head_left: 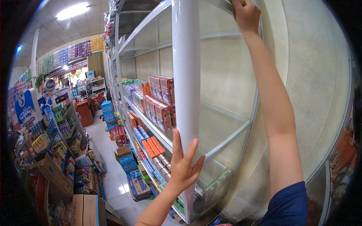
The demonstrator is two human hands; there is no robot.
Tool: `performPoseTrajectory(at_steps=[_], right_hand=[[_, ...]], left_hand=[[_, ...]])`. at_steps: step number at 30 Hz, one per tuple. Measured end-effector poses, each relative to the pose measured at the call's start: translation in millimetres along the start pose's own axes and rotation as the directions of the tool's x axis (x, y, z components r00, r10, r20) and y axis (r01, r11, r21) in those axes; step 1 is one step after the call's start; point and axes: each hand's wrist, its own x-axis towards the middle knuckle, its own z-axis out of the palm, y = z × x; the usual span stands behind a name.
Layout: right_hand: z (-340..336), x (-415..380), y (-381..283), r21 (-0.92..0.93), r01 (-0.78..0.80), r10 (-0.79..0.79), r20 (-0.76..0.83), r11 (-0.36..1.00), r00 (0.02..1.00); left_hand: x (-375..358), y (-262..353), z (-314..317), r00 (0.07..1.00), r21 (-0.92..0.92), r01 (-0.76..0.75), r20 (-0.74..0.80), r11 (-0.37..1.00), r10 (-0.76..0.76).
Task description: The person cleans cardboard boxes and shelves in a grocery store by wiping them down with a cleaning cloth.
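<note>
My left hand (185, 165) rests against the lower part of a broad white post (185, 75) at the corner of a glass-sided shelf unit. Its fingers are spread and hold nothing. High up at the top edge of the view, my right hand (247, 16) is closed beside the white metal frame. What it grips, if anything, is cut off and cannot be made out. Between the arms stands the glass side panel (222, 75), with a slanting metal brace (228, 139) low down. Brown-red drink cartons (162, 90) stand on the shelf just left of the post.
Lower shelves carry orange and blue packs (152, 145). Cardboard boxes (85, 211) and a blue carton (137, 184) sit along the aisle floor (113, 165). Crowded display racks (62, 120) line the left. A pale wall (313, 75) rises at the right.
</note>
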Motion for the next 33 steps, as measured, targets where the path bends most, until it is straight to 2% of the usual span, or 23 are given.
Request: performPoseTrajectory(at_steps=[1,2,4,7,10,11,12,13,15,16,17,21,23,25,26,27,28,29,30,31,32,33], right_hand=[[1.2,-6.6,-21.3,0.052,-0.042,0.039,0.069,0.998,0.997],[14.7,-11.1,-22.9,0.096,0.258,-0.253,-0.065,0.961,0.965],[9.4,-37.2,-78.9,0.238,0.299,-0.302,-0.025,0.924,0.953],[12.2,-34.6,-69.2,0.088,0.441,-0.437,-0.059,0.893,0.897],[5.0,-22.5,-27.2,0.164,0.22,-0.219,-0.027,0.962,0.975],[-3.6,-18.6,-2.2,0.1,-0.021,0.011,0.102,0.995,0.995],[-12.0,-22.2,29.4,-0.082,-0.056,0.061,0.055,0.995,0.997],[-18.0,-27.0,55.9,-0.035,0.036,-0.039,-0.098,0.999,0.994],[-41.2,-44.2,129.2,-0.249,-0.205,0.171,-0.152,0.947,0.973],[-53.2,-56.9,146.6,-0.219,-0.29,0.262,-0.146,0.932,0.954],[-59.5,-65.9,149.1,-0.19,-0.37,0.349,-0.139,0.909,0.927],[-52.2,-74.3,106.6,-0.243,-0.382,0.341,-0.194,0.892,0.92],[-41.0,-76.5,67.5,-0.152,-0.253,0.236,-0.122,0.955,0.964],[-31.5,-93.5,10.0,0.128,-0.153,0.157,-0.021,0.98,0.987],[-31.5,-103.6,-21.0,0.139,-0.082,0.077,0.046,0.987,0.996],[-30.2,-115.8,-40.4,0.087,0.15,-0.155,0.06,0.985,0.986],[-30.6,-126.5,-54.3,0.04,0.373,-0.376,0.093,0.927,0.922],[-33.4,-136.4,-66.6,0.095,0.394,-0.404,0.135,0.914,0.905],[-37.9,-143.7,-71.9,0.152,0.405,-0.428,0.175,0.902,0.887],[-43.1,-146.5,-68.4,0.14,0.397,-0.418,0.181,0.907,0.89],[-47.6,-149.8,-64.0,0.203,0.424,-0.463,0.225,0.883,0.857],[-52.1,-154.2,-59.6,0.272,0.441,-0.507,0.267,0.855,0.819]], left_hand=[[-1.7,-1.6,1.7,1.0,-0.047,0.008,-0.025,0.999,-0.009],[-2.6,-2.6,4.1,0.999,-0.096,0.015,-0.048,0.995,-0.02],[-1.6,-5.6,5.4,0.998,-0.11,-0.003,-0.059,0.994,-0.004],[-3.4,-4.0,4.6,0.998,-0.109,0.0,-0.06,0.994,-0.006],[-4.8,-2.6,4.9,0.998,-0.092,0.021,-0.053,0.996,-0.026],[-5.0,-2.9,5.7,0.997,-0.1,0.039,-0.058,0.994,-0.045],[-5.3,-3.1,6.3,0.996,-0.108,0.058,-0.061,0.992,-0.065],[-4.4,-3.3,6.9,0.996,-0.109,0.062,-0.057,0.992,-0.068],[-4.5,-2.2,5.9,0.996,-0.111,0.055,-0.07,0.992,-0.063],[-4.4,-1.5,4.8,0.994,-0.101,0.059,-0.088,0.993,-0.068],[-2.6,-1.2,4.2,0.995,-0.105,0.048,-0.079,0.993,-0.056],[-1.1,0.7,1.9,0.997,-0.112,0.042,-0.062,0.993,-0.049],[-1.4,-1.5,3.9,0.997,-0.11,0.039,-0.055,0.993,-0.046],[-4.7,-4.8,7.2,0.995,-0.177,0.065,-0.068,0.982,-0.078],[-5.0,-5.3,7.6,0.995,-0.188,0.062,-0.061,0.98,-0.075],[-5.5,-5.6,7.6,0.994,-0.213,0.072,-0.069,0.974,-0.089],[-6.3,-5.8,7.7,0.992,-0.24,0.085,-0.074,0.967,-0.106],[-6.2,-6.4,6.9,0.993,-0.132,0.056,-0.092,0.99,-0.068],[-9.2,-5.2,7.9,0.994,-0.145,0.061,-0.076,0.988,-0.072],[-12.0,-3.8,8.3,0.989,-0.184,0.12,-0.063,0.976,-0.134],[-14.1,-1.8,7.8,0.979,-0.219,0.181,-0.047,0.959,-0.196],[-11.5,0.7,6.4,0.986,-0.14,0.131,-0.082,0.982,-0.143]])
